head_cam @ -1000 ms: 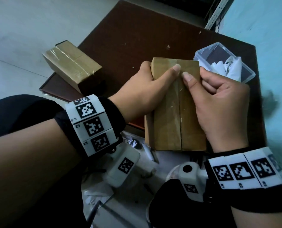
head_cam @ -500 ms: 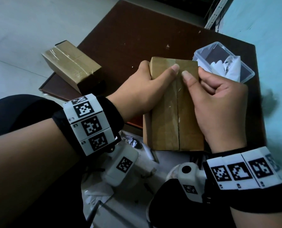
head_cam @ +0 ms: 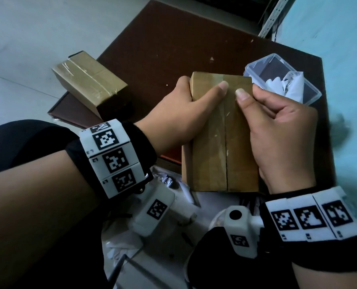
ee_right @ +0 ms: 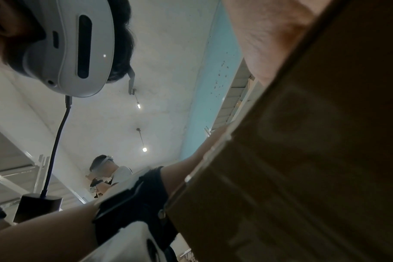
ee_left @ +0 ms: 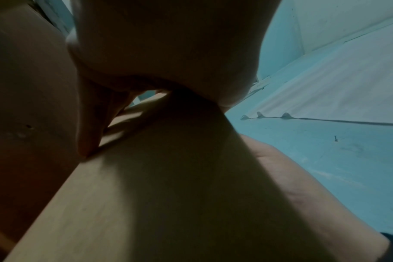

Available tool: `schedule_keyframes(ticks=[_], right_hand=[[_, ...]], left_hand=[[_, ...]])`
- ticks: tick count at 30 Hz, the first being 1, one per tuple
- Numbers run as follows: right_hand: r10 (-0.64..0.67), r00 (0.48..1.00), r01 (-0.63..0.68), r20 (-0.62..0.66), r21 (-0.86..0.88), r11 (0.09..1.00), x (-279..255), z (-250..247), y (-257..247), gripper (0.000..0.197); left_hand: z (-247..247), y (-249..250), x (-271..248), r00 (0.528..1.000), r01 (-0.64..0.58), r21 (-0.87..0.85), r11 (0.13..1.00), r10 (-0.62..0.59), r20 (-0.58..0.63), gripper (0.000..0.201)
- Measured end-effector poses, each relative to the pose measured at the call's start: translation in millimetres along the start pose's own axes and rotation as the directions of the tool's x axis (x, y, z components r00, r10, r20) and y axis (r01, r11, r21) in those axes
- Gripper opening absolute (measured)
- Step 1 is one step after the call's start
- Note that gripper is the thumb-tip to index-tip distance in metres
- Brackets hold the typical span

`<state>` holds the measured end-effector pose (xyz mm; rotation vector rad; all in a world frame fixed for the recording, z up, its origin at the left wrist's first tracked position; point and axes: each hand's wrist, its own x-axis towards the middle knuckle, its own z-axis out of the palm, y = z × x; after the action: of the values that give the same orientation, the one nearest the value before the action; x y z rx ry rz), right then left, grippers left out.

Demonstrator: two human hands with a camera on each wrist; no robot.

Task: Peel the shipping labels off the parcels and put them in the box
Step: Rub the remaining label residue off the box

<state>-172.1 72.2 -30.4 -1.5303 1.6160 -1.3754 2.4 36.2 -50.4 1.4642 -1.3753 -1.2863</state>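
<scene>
- Head view: the held parcel (head_cam: 221, 140) is lifted off the brown counter (head_cam: 173, 49) and tipped toward the person, taped face up. My guess is this brings the face into plain sight for peeling.
- Left hand (head_cam: 186, 113) wraps the parcel's left edge, thumb lying across the top face, other fingers hidden behind. Its grip is closed round the parcel and seems to serve as the brace.
- Right hand (head_cam: 277, 130) holds the right edge with curled fingers, thumb tip pressed on the face just right of the centre seam. It looks as if it is feeling for an edge to lift.
- No white shipping label shows on this face, only tan tape; whether a label is on another side I cannot tell.
- The clear plastic box (head_cam: 310, 88) sits on the counter just beyond the right hand, with crumpled white labels (head_cam: 285, 84) already in it. Kept close, probably so that a peeled label has a short way to go.
- A second parcel (head_cam: 90, 84) lies at the counter's left edge, well apart from the hands, apparently set aside.
- Left wrist view: dim and close. The parcel's cardboard (ee_left: 146, 203) fills the lower frame, and one left finger (ee_left: 90, 127) lies down along it. It fits a wrapped hold.
- Right wrist view: the parcel's side (ee_right: 303, 177) fills the right of the frame, with a bit of the right hand above it and the fingers out of sight. The left forearm and its black wristband (ee_right: 132, 203) cross below.
</scene>
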Motion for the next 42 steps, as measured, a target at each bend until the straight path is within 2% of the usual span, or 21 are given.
schedule_keyframes(ticks=[2,7,12,15,21,27,30,33,35,37,38,40,42], right_hand=[[-0.003,1.0,0.004,0.026,-0.016,1.0,1.4,-2.1,0.8,0.04],[0.008,1.0,-0.008,0.023,0.007,1.0,3.8,-5.0,3.7,0.031],[-0.001,1.0,0.001,-0.007,0.054,0.999,5.7,-1.8,5.2,0.036],[-0.049,0.998,0.048,-0.032,-0.029,0.998,7.1,-1.4,5.1,0.03],[-0.101,0.994,0.105,0.043,-0.126,0.986,3.4,-0.7,0.0,0.021],[-0.082,0.996,0.082,0.047,-0.011,0.997,0.1,-0.8,-2.0,0.006],[-0.058,0.998,0.056,0.036,0.049,0.997,-1.1,-0.6,-6.5,0.011],[0.003,0.993,-0.005,0.115,0.021,1.0,0.1,0.3,-7.8,0.019],[0.051,0.966,-0.066,0.252,0.051,0.996,1.0,0.3,-5.6,0.042],[0.067,0.924,-0.105,0.377,0.08,0.991,1.1,-0.3,1.0,0.072],[0.072,0.911,-0.11,0.405,0.071,0.991,0.7,0.3,2.9,0.081],[0.085,0.906,-0.121,0.415,0.062,0.991,-1.0,1.8,4.1,0.087],[0.093,0.907,-0.136,0.41,0.077,0.988,-1.2,2.7,3.4,0.084]], left_hand=[[-0.8,-0.3,-0.3,1.0,0.011,-0.005,1.0,-0.011,-0.001,0.091],[-3.9,5.4,-3.8,1.0,0.011,0.034,0.999,-0.01,-0.022,0.072],[-7.1,11.2,-0.3,1.0,-0.013,0.045,0.999,0.014,-0.014,0.076],[-4.9,9.0,3.3,1.0,-0.008,0.029,1.0,0.009,-0.002,0.076],[-5.6,3.5,15.5,1.0,0.029,-0.043,0.999,-0.029,-0.007,0.101],[-10.4,4.8,17.0,0.996,0.089,-0.067,0.994,-0.088,0.011,0.099],[-11.7,8.5,15.9,0.993,0.118,-0.065,0.991,-0.118,-0.011,0.102],[-11.5,12.1,13.3,0.988,0.15,-0.048,0.987,-0.151,-0.017,0.089],[-13.1,13.0,14.5,0.987,0.138,-0.087,0.987,-0.145,-0.075,0.084],[-16.8,12.5,16.9,0.98,0.133,-0.151,0.979,-0.153,-0.125,0.092],[-18.5,12.3,17.6,0.977,0.137,-0.172,0.976,-0.161,-0.14,0.094],[-21.0,11.0,18.5,0.973,0.14,-0.195,0.971,-0.172,-0.156,0.092],[-21.5,10.4,19.2,0.968,0.15,-0.221,0.964,-0.189,-0.164,0.089]])
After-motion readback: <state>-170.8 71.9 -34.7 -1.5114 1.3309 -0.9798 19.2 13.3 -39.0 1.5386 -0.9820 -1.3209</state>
